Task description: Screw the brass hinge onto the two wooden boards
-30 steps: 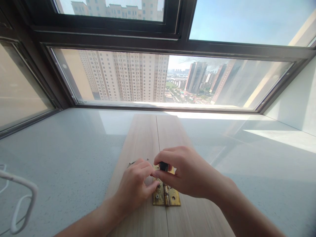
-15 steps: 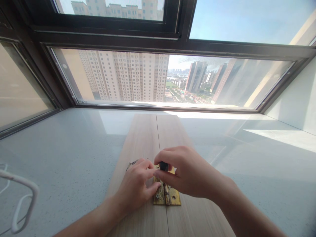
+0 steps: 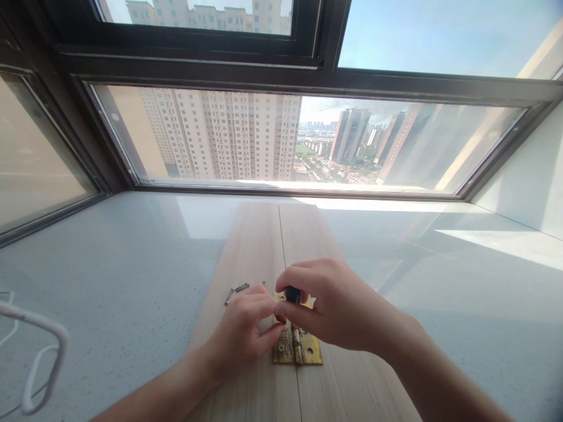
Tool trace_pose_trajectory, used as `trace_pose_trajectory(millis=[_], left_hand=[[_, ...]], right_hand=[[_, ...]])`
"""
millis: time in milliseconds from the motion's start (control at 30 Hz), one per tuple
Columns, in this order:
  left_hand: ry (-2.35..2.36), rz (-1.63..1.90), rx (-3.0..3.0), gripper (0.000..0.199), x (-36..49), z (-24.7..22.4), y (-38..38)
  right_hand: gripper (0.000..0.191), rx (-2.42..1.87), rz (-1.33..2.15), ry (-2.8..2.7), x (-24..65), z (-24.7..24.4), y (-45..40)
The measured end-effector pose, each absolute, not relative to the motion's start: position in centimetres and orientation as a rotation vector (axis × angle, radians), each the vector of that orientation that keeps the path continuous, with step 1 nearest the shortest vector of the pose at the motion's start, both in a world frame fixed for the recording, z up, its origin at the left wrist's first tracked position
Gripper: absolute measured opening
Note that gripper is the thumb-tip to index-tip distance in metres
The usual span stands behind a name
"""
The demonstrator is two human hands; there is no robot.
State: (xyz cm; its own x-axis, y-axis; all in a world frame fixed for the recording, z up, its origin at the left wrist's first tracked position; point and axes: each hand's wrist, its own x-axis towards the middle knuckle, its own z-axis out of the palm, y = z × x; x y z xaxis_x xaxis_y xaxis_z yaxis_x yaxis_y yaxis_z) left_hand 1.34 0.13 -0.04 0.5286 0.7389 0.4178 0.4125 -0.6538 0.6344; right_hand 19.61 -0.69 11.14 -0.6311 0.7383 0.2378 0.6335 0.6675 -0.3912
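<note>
The right hand [image 3: 334, 308] pinches a small black tool [image 3: 292, 294] upright over a brass hinge [image 3: 297, 347] lying across the seam of two wooden boards [image 3: 264, 246] on a grey sill [image 3: 123, 264], while the left hand [image 3: 244, 331] steadies the hinge's left leaf near loose screws [image 3: 235, 291].

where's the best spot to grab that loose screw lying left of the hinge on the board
Probably pinch the loose screw across its thin shaft, coming from above. It lies flat on the wooden board, clear of the left hand and the brass hinge.
</note>
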Motion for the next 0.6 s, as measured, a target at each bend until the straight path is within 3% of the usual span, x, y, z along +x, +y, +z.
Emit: trace_pose_trajectory(millis=[600], left_hand=[[0.970,0.929,2.206,0.011,1.40,-0.42,0.07]], right_hand=[[0.007,-1.049,0.412,-2.506,19.42,10.80,-0.69]])
